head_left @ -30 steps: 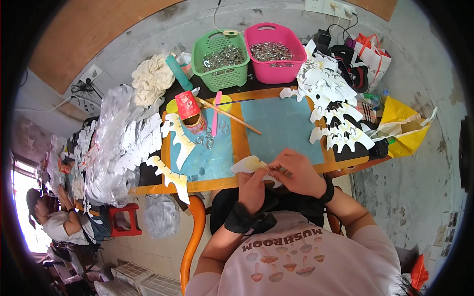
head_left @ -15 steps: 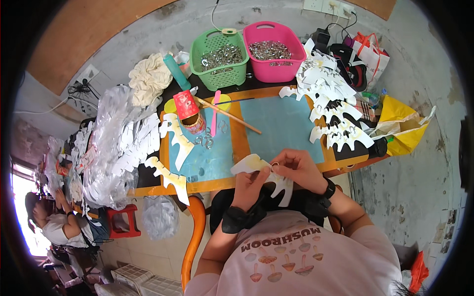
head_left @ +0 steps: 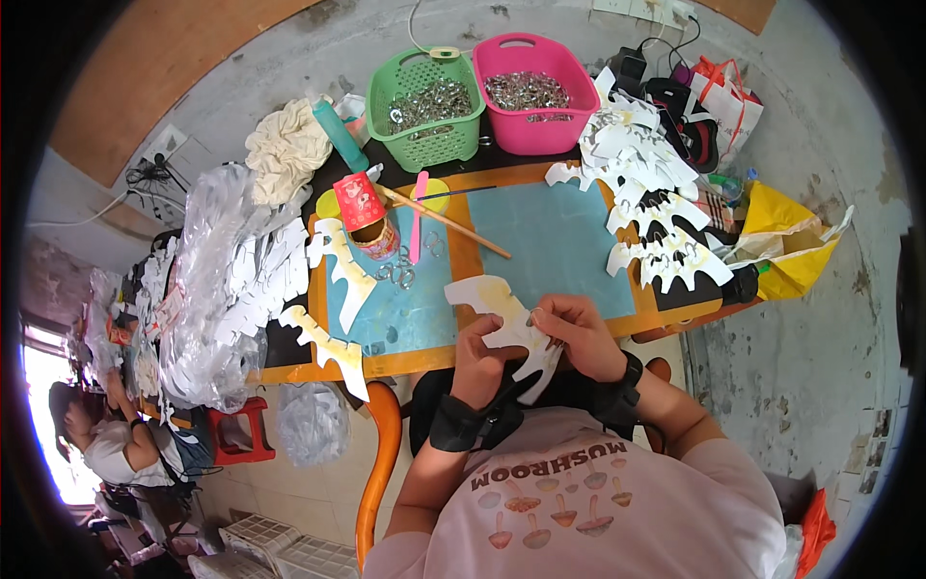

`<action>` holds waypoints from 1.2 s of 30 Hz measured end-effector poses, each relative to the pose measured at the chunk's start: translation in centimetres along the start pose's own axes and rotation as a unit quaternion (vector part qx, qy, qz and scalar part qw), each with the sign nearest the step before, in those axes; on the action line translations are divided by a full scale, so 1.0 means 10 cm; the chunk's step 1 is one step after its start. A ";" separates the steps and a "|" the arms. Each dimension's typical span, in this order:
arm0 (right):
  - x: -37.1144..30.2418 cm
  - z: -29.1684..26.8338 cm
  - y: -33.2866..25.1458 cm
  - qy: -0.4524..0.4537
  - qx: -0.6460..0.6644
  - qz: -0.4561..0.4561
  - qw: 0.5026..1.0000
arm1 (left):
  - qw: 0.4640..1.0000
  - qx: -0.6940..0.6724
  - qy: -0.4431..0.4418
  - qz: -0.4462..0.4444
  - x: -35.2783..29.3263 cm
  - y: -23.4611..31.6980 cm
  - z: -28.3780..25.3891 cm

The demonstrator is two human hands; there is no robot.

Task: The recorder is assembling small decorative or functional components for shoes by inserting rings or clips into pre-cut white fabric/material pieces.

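A white, notched card cutout (head_left: 487, 292) with yellowish patches is held up at the table's near edge. My left hand (head_left: 478, 365) is closed on its left side, thumb and fingers pinching it. On the opposite edge, my right hand (head_left: 585, 336) pinches the card beside its notches. Whether a small ring sits under those right fingertips is hidden. Two similar cutouts, one farther back (head_left: 349, 280) and one at the front edge (head_left: 333, 349), lie to the left. Loose metal rings (head_left: 397, 275) rest on the blue mat (head_left: 550, 236).
Green (head_left: 429, 150) and pink (head_left: 540, 140) baskets of metal pieces stand at the back. A red cup (head_left: 359, 198) leans on a tin, near a wooden stick (head_left: 453, 227) and pink strip (head_left: 419, 222). Cutouts pile up right (head_left: 637, 159). Another person (head_left: 125, 439) sits far left.
The cutout has turned more upright and shows more of its face. My left hand has shifted slightly down its side; my right fingers have moved from its top edge to the notched side.
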State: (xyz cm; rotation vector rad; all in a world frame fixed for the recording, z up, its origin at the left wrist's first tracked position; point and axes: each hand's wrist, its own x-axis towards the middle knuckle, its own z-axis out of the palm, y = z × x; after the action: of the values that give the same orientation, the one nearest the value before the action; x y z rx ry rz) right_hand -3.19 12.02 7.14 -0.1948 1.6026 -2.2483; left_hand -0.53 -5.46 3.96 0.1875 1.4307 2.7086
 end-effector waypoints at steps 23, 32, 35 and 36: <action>-0.06 0.06 -0.05 0.014 -0.189 -0.079 0.979 | 0.990 0.101 -0.039 -0.094 0.09 0.14 -0.02; 0.02 -0.01 0.11 0.000 0.050 0.088 0.995 | 0.984 0.163 -0.006 -0.069 0.05 -0.12 -0.18; 0.03 -0.10 0.13 0.013 -0.048 0.040 0.998 | 0.973 0.215 -0.030 -0.075 0.04 -0.05 -0.19; 0.04 -0.14 0.13 0.011 -0.093 0.016 0.995 | 0.977 0.199 -0.032 -0.070 0.03 -0.06 -0.19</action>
State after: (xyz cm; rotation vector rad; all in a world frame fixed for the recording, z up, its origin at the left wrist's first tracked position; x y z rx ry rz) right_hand -3.73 12.74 5.45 -0.1909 1.8139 -2.0835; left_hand -1.14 -6.64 2.38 0.1861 1.8745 2.2597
